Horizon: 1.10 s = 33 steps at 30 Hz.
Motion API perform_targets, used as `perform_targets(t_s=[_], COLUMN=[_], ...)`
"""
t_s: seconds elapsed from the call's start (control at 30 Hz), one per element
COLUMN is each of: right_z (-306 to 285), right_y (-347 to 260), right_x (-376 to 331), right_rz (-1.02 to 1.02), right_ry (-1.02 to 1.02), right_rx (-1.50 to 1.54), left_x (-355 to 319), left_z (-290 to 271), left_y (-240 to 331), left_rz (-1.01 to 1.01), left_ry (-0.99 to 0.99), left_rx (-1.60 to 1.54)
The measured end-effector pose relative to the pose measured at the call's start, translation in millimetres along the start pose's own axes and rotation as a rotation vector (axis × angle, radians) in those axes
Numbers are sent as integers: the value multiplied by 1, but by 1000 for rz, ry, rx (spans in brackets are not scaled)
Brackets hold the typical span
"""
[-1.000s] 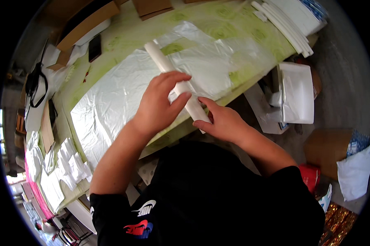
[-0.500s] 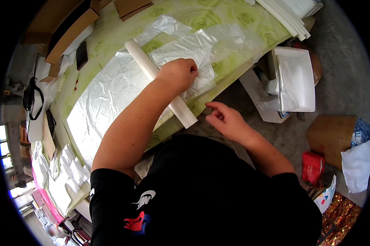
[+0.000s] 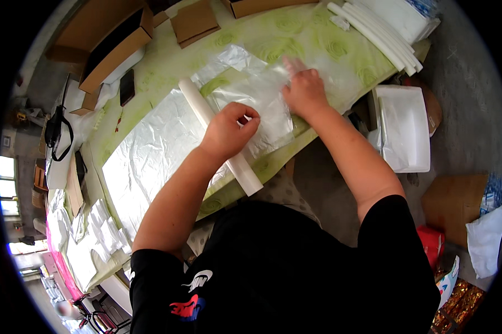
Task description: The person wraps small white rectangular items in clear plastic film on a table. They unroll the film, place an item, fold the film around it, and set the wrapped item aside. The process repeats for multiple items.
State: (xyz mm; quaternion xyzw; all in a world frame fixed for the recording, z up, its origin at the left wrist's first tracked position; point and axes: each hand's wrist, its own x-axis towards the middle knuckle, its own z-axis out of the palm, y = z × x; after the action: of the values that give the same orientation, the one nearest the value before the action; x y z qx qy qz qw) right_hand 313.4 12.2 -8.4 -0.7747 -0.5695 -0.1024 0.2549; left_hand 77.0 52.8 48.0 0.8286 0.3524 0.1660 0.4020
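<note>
The table (image 3: 165, 61) wore a pale cloth with green flowers (image 3: 287, 22). Long white tubes (image 3: 382, 39) lay at its far right corner, and a white box (image 3: 417, 128) stood beside its right edge above the grey floor (image 3: 457, 139). The smooth white roll (image 3: 198, 104) lay slanted across shiny, wrinkly film (image 3: 151, 139), one end at the table's near edge. The left hand (image 3: 245, 119) curled over the roll; I couldn't tell if it pinched anything. The right hand (image 3: 295, 75) was partly open, fingers reaching over the film.
</note>
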Motion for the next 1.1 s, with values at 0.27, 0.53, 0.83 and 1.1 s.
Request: perform_targets(t_s=[0.27,0.53,0.83,1.1], right_z=[-31,-43,-34,-48], right_y=[-54,-24,-21,-44], right_x=[-5,-49,-77,-86], right_rz=[-557,-357,-318,-422], right_ry=[107,59,-3,-20], right_rx=[229,593,619,587], left_x=[17,-68,-167,-113], left_z=[-18,-119,-168,-79], left_y=[31,-38,-163,-102], left_rz=[-313,-308,-678,167], left_ry=[163,427,588,626], left_rx=[-1020,-786,-171,244])
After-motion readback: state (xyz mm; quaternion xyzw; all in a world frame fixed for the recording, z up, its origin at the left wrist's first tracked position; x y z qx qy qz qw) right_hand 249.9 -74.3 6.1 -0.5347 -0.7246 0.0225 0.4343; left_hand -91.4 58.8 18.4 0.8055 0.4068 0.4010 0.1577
